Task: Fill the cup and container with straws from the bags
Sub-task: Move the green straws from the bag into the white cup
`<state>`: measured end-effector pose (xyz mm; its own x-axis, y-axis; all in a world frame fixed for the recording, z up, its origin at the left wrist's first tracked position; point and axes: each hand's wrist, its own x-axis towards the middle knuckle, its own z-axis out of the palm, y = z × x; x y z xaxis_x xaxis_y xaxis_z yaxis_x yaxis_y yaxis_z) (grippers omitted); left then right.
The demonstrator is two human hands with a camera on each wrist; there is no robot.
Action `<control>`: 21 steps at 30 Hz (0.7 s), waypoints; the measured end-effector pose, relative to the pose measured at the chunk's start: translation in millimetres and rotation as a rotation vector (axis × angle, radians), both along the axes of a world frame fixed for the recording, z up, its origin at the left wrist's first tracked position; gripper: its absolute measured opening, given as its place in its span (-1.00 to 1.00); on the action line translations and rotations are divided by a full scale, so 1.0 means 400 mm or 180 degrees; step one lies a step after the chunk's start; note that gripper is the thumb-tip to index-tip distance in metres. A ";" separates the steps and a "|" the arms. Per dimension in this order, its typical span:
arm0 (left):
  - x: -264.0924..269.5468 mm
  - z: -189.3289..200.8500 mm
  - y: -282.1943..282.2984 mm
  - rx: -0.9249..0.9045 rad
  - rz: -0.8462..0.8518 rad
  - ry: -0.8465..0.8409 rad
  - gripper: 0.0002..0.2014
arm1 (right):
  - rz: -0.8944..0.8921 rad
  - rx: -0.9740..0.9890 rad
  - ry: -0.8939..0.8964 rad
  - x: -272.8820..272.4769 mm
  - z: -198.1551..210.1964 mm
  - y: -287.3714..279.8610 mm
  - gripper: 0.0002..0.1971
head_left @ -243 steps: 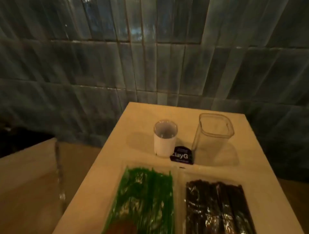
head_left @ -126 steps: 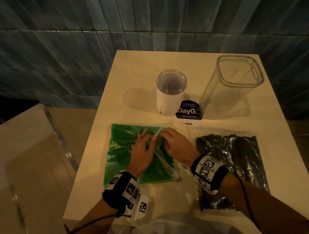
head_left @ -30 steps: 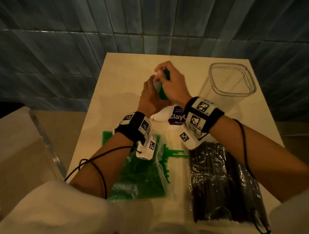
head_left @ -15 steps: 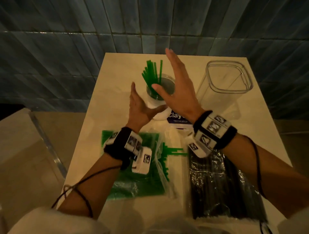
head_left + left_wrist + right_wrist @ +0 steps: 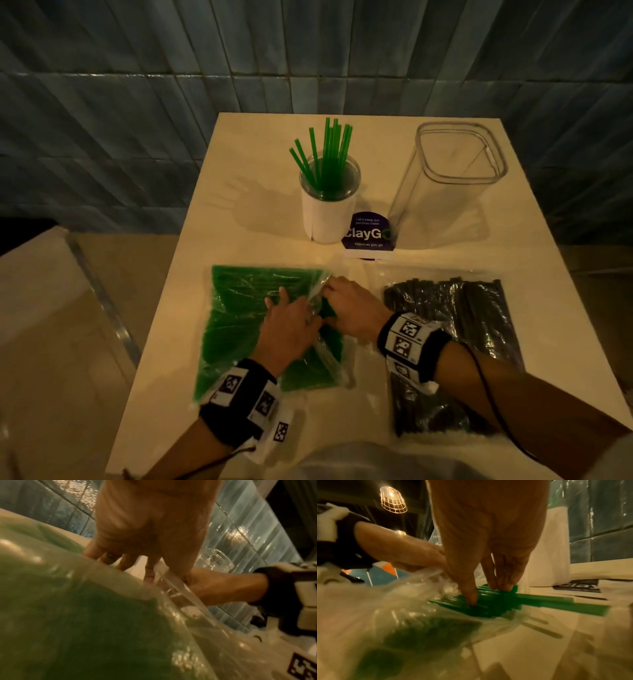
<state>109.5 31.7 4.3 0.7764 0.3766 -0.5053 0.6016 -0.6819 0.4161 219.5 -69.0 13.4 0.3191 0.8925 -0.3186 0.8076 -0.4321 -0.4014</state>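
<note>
Left hand (image 5: 287,325) lay flat, fingers spread, on green straw bag (image 5: 239,329), right hand (image 5: 352,313) pinched green straws (image 5: 496,600) at its mouth.

You work at a cream table (image 5: 260,144) pushed against a wall of blue-grey glazed tiles (image 5: 137,102). Tan floor (image 5: 51,359) lies to your left. A caged lamp (image 5: 393,500) glows overhead; lighting dim, warm.

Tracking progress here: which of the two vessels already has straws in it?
The white-sleeved round cup on the left, with green straws standing in it. The square clear container beside it holds none.
</note>
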 end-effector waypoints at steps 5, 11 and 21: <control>-0.034 0.022 0.003 -0.0193 0.0430 -0.0965 -0.87 | -0.0018 -0.0187 -0.0070 -0.011 -0.013 0.029 -0.54; -0.053 -0.005 -0.004 -0.0160 0.0507 -0.1328 -0.91 | -0.0008 -0.0605 0.0082 -0.018 0.008 0.049 -0.72; -0.058 0.014 -0.014 0.0356 0.0627 -0.0750 -0.42 | -0.0311 -0.0526 0.0062 -0.018 0.017 0.019 -0.61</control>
<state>86.2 26.0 10.0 0.7738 0.5742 -0.2673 0.6225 -0.6113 0.4887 212.4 -61.3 20.3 0.3940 0.7926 -0.4654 0.7513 -0.5694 -0.3337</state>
